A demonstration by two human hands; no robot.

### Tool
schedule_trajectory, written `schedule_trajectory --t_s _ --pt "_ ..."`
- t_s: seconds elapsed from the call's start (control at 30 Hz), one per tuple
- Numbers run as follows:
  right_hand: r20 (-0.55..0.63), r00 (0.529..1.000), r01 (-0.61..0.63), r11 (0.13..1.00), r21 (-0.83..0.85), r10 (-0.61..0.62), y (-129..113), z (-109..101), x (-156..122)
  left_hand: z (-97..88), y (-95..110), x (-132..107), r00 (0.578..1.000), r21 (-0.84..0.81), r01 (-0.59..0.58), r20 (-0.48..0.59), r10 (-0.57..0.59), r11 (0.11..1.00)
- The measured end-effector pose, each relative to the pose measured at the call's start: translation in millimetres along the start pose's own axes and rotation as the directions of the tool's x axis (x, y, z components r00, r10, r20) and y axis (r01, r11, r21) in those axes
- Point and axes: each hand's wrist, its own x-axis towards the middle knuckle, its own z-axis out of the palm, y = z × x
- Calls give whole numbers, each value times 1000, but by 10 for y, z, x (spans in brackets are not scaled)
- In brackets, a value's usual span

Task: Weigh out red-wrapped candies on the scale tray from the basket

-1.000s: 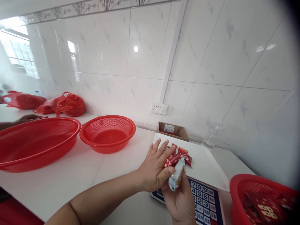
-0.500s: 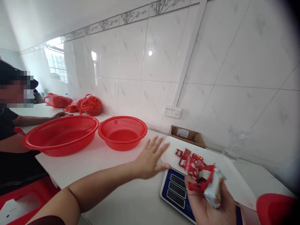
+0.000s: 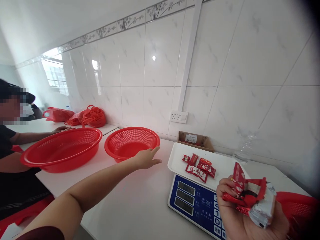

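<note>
Foremost, at the lower right, the right hand (image 3: 235,218) is turned palm up with its fingers curled around a cluster of wrapped packets (image 3: 261,203), red and silver. A red basket (image 3: 297,203) is partly visible behind this hand, at the right edge. Left of the right hand, the blue keypad panel of the weighing scale (image 3: 202,201) faces the operator; three display windows are located at its left end. Above the panel, the white scale tray (image 3: 228,163) carries a small group of red packets (image 3: 197,171), lying flat and close together.

The left hand (image 3: 145,159) extends over the counter (image 3: 130,200) with fingers spread and nothing visible in its grasp. It is positioned at the near right rim of the round red basket (image 3: 127,150); contact cannot be determined. A larger red basket (image 3: 62,163) stands to the left, near a co-worker (image 3: 7,140). Behind the tray sits an open cardboard box (image 3: 207,143). Red plastic bags (image 3: 93,116) rest farther back, against the tiled wall (image 3: 160,96).
</note>
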Motion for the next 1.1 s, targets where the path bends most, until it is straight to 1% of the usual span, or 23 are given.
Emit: schedule_trajectory --t_s 0.07,0.1,0.13,0.2,0.27,0.33,0.37,0.43,0.47,0.5,0.57,0.67,0.77,0.83,0.97,1.03,1.1 --pt "-26 1000 -17 1000 16 17 3 -3 12 96 143 47 996 -72 -85 6 85 994" --pt "-40 999 -20 999 25 21 5 -6 18 149 215 79 988 -105 -157 -6 157 982" --pt "-50 998 -24 999 32 25 6 -11 23 208 288 116 970 -130 -241 -24 240 962" --pt "-62 998 -24 999 38 27 8 -22 32 340 442 200 915 -141 -403 -42 402 904" --pt "-67 997 -29 999 26 31 5 -37 39 484 606 295 864 -131 -498 6 503 857" --pt "-65 997 -31 999 11 32 -2 -53 47 620 767 397 832 -91 -535 115 542 840" --pt "-58 998 -27 1000 11 27 -6 -62 51 681 838 449 816 -53 -547 189 546 835" --pt "-48 999 -20 999 33 21 -15 -81 62 778 951 552 785 41 -566 331 523 823" --pt "-50 999 -15 999 48 18 -19 -92 69 815 991 601 772 88 -576 385 506 813" --pt "-54 998 -16 998 62 19 -21 -105 77 844 1019 646 765 131 -587 415 493 799" --pt "-67 997 -31 997 72 36 -25 -134 93 882 1047 724 763 200 -609 413 497 768" --pt "-69 996 -45 997 60 49 -29 -179 115 898 1038 804 769 248 -625 363 527 740" --pt "-84 995 -51 998 39 54 -38 -209 127 875 995 849 794 239 -591 337 505 770" --pt "-98 994 -54 998 18 55 -45 -210 127 838 957 864 816 219 -562 302 493 797" --pt "-97 994 -44 998 37 48 -43 -177 114 685 869 876 867 153 -493 173 468 857" --pt "-74 996 -43 996 76 49 -36 -165 110 552 816 879 881 135 -471 117 458 872" --pt "-58 997 -42 994 103 48 -30 -167 111 380 747 881 892 136 -453 73 447 881"
